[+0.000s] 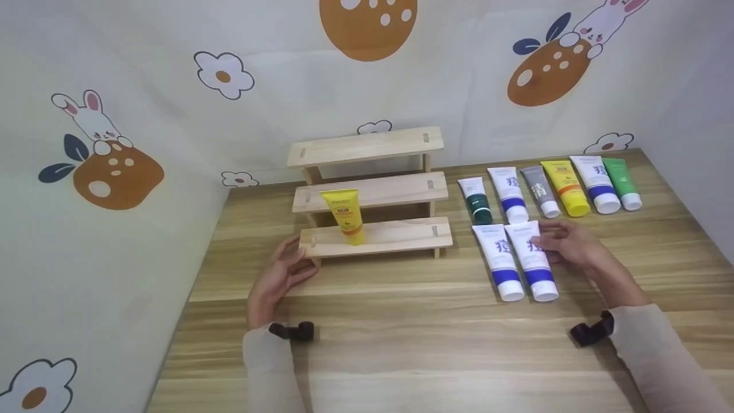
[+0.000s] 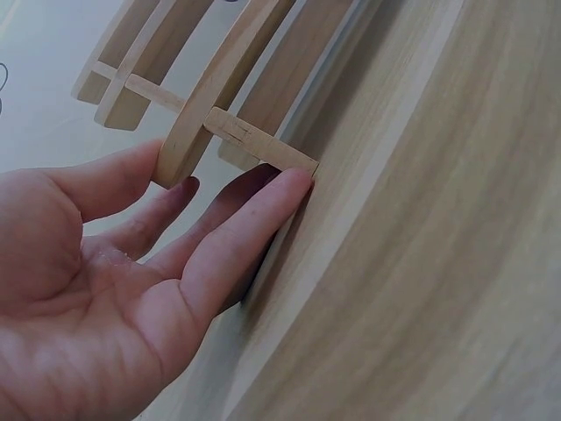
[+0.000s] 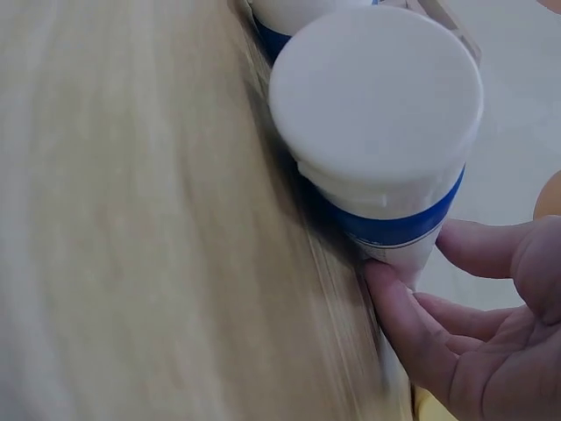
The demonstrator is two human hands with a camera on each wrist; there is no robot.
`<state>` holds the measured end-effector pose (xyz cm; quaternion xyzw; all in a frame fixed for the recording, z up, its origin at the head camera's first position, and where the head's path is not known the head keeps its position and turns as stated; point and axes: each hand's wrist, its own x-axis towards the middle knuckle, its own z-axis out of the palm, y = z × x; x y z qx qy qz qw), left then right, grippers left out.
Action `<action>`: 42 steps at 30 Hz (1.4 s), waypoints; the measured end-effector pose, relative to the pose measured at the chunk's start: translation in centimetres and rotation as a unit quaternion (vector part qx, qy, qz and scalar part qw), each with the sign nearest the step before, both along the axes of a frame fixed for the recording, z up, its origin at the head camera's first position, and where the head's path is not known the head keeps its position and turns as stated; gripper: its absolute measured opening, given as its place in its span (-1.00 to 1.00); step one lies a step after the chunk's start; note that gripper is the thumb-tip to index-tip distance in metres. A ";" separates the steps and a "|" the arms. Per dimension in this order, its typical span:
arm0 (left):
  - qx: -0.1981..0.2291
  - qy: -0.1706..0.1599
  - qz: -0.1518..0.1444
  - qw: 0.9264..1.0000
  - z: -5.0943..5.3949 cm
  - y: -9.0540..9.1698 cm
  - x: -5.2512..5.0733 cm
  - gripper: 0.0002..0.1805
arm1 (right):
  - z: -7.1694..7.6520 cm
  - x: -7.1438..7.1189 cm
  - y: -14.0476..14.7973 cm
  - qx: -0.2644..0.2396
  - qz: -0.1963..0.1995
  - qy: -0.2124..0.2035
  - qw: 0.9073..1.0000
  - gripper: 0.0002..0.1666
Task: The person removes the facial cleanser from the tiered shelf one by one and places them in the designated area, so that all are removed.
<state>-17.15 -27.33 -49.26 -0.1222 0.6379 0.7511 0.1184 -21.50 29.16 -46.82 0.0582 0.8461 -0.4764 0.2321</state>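
Note:
A three-step wooden rack (image 1: 395,192) stands at the back of the table, a yellow tube (image 1: 346,218) upright, cap down, on its lowest step. My left hand (image 1: 281,278) holds the left end of that step; in the left wrist view the thumb lies on the board's end (image 2: 180,145) and a finger touches the leg (image 2: 263,145). Two white tubes with blue bands lie side by side, caps toward me. My right hand (image 1: 567,246) grips the right-hand white tube (image 1: 534,261), thumb on top and fingers at its side. The left-hand white tube (image 1: 499,261) lies beside it.
Behind the white pair, several tubes lie in a row: dark green and white (image 1: 475,201), white and blue (image 1: 509,192), grey (image 1: 540,189), yellow (image 1: 566,186), another white and blue (image 1: 596,183), and green (image 1: 622,182). A patterned cloth wall (image 1: 287,34) rises behind the table.

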 end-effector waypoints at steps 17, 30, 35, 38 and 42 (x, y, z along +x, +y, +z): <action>0.010 0.008 -0.002 1.000 0.0 0.1 -0.1 -0.42 | 5.8 3.2 -3.1 0.004 0.010 0.136 0.991 -0.09; 0.001 0.000 0.007 1.000 -0.1 0.0 0.0 -0.43 | 9.6 4.1 -10.7 -0.125 0.028 0.216 0.968 -0.23; 0.002 -0.003 0.011 1.000 -0.1 0.1 0.0 -0.44 | 9.3 3.7 -13.4 -0.177 0.049 0.239 0.953 -0.29; 0.000 0.001 0.007 1.000 -0.1 0.1 0.0 -0.43 | 8.8 3.5 -14.9 -0.198 0.073 0.255 0.943 -0.30; -0.007 0.006 0.001 1.000 -0.1 0.0 0.0 -0.44 | 8.3 3.2 -17.1 -0.219 0.105 0.272 0.931 -0.30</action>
